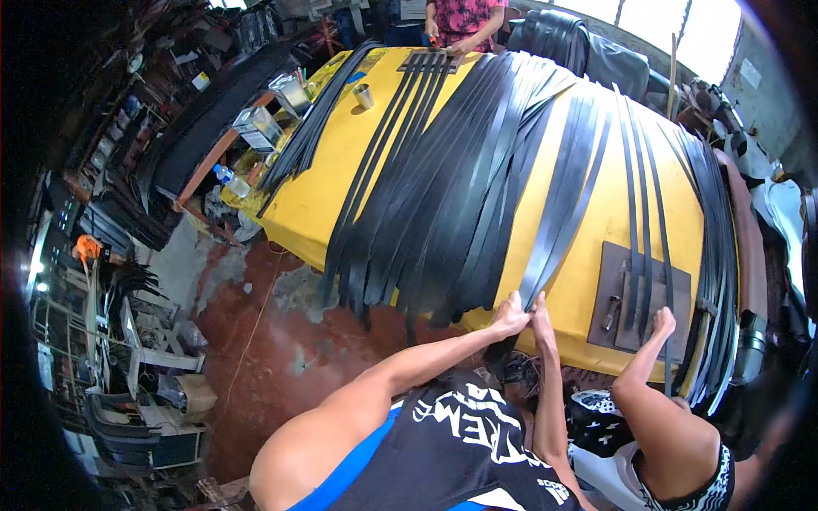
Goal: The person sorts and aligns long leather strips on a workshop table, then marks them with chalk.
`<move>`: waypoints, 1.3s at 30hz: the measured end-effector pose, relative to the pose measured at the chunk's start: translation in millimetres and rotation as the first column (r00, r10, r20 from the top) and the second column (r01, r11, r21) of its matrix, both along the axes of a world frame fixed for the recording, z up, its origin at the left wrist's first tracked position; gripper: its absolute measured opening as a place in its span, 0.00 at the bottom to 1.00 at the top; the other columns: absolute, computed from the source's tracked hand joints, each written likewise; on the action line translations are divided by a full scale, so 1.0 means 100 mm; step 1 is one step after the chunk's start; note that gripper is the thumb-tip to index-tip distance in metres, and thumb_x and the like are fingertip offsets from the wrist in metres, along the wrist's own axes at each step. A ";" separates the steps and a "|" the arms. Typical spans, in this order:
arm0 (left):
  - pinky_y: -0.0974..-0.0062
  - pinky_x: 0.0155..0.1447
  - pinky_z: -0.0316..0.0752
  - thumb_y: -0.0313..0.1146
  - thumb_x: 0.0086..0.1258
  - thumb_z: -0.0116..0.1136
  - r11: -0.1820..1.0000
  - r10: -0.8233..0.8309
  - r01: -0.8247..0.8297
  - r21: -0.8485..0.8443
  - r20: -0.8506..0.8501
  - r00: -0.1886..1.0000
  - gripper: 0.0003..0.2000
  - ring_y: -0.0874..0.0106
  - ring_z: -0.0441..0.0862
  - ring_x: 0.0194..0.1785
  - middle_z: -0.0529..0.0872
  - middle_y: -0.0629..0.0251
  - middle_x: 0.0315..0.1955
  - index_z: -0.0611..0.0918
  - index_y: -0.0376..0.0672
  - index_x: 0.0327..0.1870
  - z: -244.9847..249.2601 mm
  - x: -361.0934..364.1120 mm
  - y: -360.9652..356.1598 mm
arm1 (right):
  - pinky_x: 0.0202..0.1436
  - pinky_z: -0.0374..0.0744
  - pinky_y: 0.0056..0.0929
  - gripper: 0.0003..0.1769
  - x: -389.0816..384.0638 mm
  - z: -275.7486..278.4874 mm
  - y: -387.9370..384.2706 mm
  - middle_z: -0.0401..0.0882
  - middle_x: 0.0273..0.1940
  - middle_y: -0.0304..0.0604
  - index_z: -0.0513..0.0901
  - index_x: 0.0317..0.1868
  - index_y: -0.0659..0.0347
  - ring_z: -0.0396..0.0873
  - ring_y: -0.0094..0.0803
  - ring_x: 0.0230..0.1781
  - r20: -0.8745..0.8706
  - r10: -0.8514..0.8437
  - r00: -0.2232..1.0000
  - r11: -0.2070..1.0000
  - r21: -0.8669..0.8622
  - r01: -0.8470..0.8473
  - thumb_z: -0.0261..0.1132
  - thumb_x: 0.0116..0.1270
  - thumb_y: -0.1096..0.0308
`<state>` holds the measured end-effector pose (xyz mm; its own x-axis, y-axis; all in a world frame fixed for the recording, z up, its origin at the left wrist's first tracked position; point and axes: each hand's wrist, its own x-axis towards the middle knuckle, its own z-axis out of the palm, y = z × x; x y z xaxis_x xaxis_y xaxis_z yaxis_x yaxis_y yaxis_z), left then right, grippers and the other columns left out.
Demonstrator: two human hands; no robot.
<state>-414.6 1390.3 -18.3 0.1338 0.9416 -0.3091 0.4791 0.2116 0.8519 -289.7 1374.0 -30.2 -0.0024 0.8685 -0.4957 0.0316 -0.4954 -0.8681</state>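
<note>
My left hand (510,316) is closed around the near end of a few long black strips (566,192), which look like leather or rubber. Right beside it, my right hand (542,320) pinches the same gathered ends at the front edge of the yellow-topped table (494,320). From my fingers the strips run away across the tabletop, fanning apart toward the far side. To the left of them lies a thick spread of black strips (426,204), their ends hanging over the near edge.
A co-worker's hand (664,321) on the right is at a black strip over a dark board (607,281). Another person (467,24) works at the far edge. A metal cup (364,96), cans (258,128) and a bottle (232,180) stand at the left.
</note>
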 end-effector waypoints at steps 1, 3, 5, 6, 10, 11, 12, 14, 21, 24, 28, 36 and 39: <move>0.50 0.50 0.78 0.47 0.60 0.68 0.997 0.059 -0.058 0.059 -0.010 0.998 0.30 0.44 0.84 0.46 0.85 0.38 0.39 0.70 0.31 0.52 0.33 0.02 0.00 | 0.50 0.71 0.29 0.38 -0.01 0.02 0.01 0.73 0.41 0.37 0.76 0.54 0.64 0.68 0.26 0.41 0.032 -0.097 0.995 0.993 0.066 0.094 0.42 0.77 0.34; 0.52 0.47 0.78 0.41 0.63 0.67 0.981 0.142 -0.147 0.126 0.050 0.989 0.27 0.42 0.84 0.43 0.84 0.36 0.36 0.70 0.32 0.55 0.87 0.00 -0.01 | 0.57 0.70 0.33 0.35 -0.11 0.59 -0.02 0.75 0.45 0.40 0.76 0.55 0.67 0.70 0.29 0.47 -0.086 -0.136 0.987 0.968 0.202 0.151 0.42 0.80 0.39; 0.50 0.45 0.78 0.41 0.63 0.67 0.950 0.189 -0.227 0.214 0.182 0.965 0.27 0.42 0.84 0.41 0.84 0.35 0.35 0.70 0.31 0.55 0.67 0.06 -0.13 | 0.59 0.70 0.32 0.35 -0.23 0.63 -0.07 0.77 0.49 0.42 0.77 0.54 0.67 0.72 0.30 0.49 -0.149 -0.286 0.947 0.910 0.267 0.317 0.44 0.79 0.39; 0.49 0.44 0.78 0.40 0.63 0.66 0.961 0.137 -0.167 0.220 0.144 0.980 0.27 0.42 0.84 0.41 0.84 0.36 0.35 0.70 0.31 0.55 0.41 0.05 -0.22 | 0.58 0.70 0.32 0.36 -0.25 0.57 -0.12 0.78 0.50 0.42 0.78 0.55 0.67 0.73 0.30 0.49 -0.089 -0.337 0.937 0.898 0.267 0.349 0.45 0.79 0.39; 0.46 0.49 0.76 0.38 0.63 0.62 0.999 -0.043 0.043 -0.005 -0.061 0.997 0.23 0.41 0.84 0.44 0.84 0.39 0.36 0.69 0.33 0.52 -0.29 -0.11 -0.65 | 0.49 0.75 0.31 0.38 -0.15 0.00 -0.32 0.83 0.41 0.43 0.82 0.52 0.72 0.77 0.32 0.40 0.100 -0.185 0.978 0.983 -0.001 0.186 0.50 0.76 0.38; 0.45 0.51 0.75 0.40 0.63 0.61 0.997 -0.062 0.056 -0.047 -0.142 0.988 0.24 0.41 0.83 0.46 0.84 0.38 0.39 0.69 0.33 0.52 -0.28 -0.11 -0.76 | 0.48 0.76 0.31 0.37 -0.20 -0.05 -0.33 0.83 0.40 0.44 0.82 0.49 0.73 0.77 0.32 0.39 0.166 -0.187 0.968 0.981 -0.022 0.193 0.52 0.75 0.39; 0.44 0.51 0.75 0.42 0.63 0.61 0.994 -0.059 0.045 -0.103 -0.139 0.989 0.25 0.41 0.83 0.47 0.84 0.37 0.40 0.69 0.33 0.53 -0.11 -0.10 -0.78 | 0.47 0.78 0.36 0.35 -0.32 0.10 -0.32 0.84 0.40 0.51 0.81 0.45 0.73 0.81 0.35 0.40 0.133 -0.258 0.957 0.966 0.045 0.254 0.62 0.68 0.39; 0.43 0.51 0.75 0.47 0.65 0.59 0.987 -0.129 0.112 -0.111 -0.158 0.979 0.30 0.40 0.82 0.48 0.84 0.37 0.44 0.65 0.32 0.58 0.02 -0.10 -0.80 | 0.47 0.79 0.38 0.35 -0.51 0.44 -0.22 0.85 0.39 0.55 0.81 0.43 0.73 0.83 0.39 0.41 0.341 -0.201 0.918 0.979 0.043 0.198 0.67 0.64 0.41; 0.45 0.54 0.75 0.50 0.65 0.59 0.956 -0.291 0.291 0.024 -0.017 0.957 0.38 0.39 0.80 0.54 0.79 0.36 0.54 0.59 0.34 0.68 -0.10 -0.03 -0.95 | 0.49 0.81 0.47 0.34 -0.40 -0.24 0.13 0.83 0.40 0.70 0.81 0.40 0.77 0.84 0.58 0.46 0.793 -0.179 0.582 0.967 0.034 0.251 0.77 0.49 0.49; 0.46 0.53 0.76 0.50 0.64 0.60 0.909 -0.374 0.362 0.206 0.025 0.927 0.39 0.40 0.81 0.53 0.80 0.37 0.52 0.58 0.34 0.68 -0.18 -0.14 -0.99 | 0.52 0.81 0.48 0.29 -0.50 -0.15 0.08 0.83 0.44 0.68 0.82 0.42 0.74 0.83 0.58 0.49 0.826 -0.211 0.523 0.940 0.025 0.340 0.75 0.52 0.53; 0.47 0.52 0.77 0.50 0.64 0.61 0.825 -0.447 0.378 0.421 0.075 0.891 0.40 0.42 0.82 0.51 0.81 0.38 0.50 0.57 0.33 0.68 -0.25 -0.29 -1.11 | 0.53 0.81 0.48 0.28 -0.64 0.04 -0.13 0.83 0.48 0.66 0.82 0.45 0.70 0.82 0.57 0.52 0.815 -0.168 0.554 0.925 -0.063 0.374 0.74 0.54 0.54; 0.50 0.51 0.79 0.49 0.62 0.63 0.684 -0.709 0.627 0.373 0.136 0.692 0.40 0.46 0.84 0.50 0.84 0.42 0.46 0.59 0.34 0.69 -0.23 -1.12 -1.47 | 0.52 0.81 0.47 0.28 -1.20 0.39 -0.98 0.85 0.45 0.62 0.83 0.47 0.67 0.84 0.55 0.50 0.855 -0.159 0.494 0.878 -0.107 0.467 0.75 0.53 0.54; 0.55 0.52 0.79 0.38 0.64 0.62 0.470 -0.876 0.874 0.121 -0.051 0.479 0.18 0.50 0.84 0.47 0.86 0.49 0.44 0.82 0.41 0.53 0.01 -1.55 -1.12 | 0.47 0.81 0.46 0.24 -1.30 0.30 -1.57 0.86 0.41 0.59 0.83 0.47 0.64 0.85 0.54 0.46 0.830 -0.322 0.456 0.879 0.084 0.469 0.74 0.54 0.58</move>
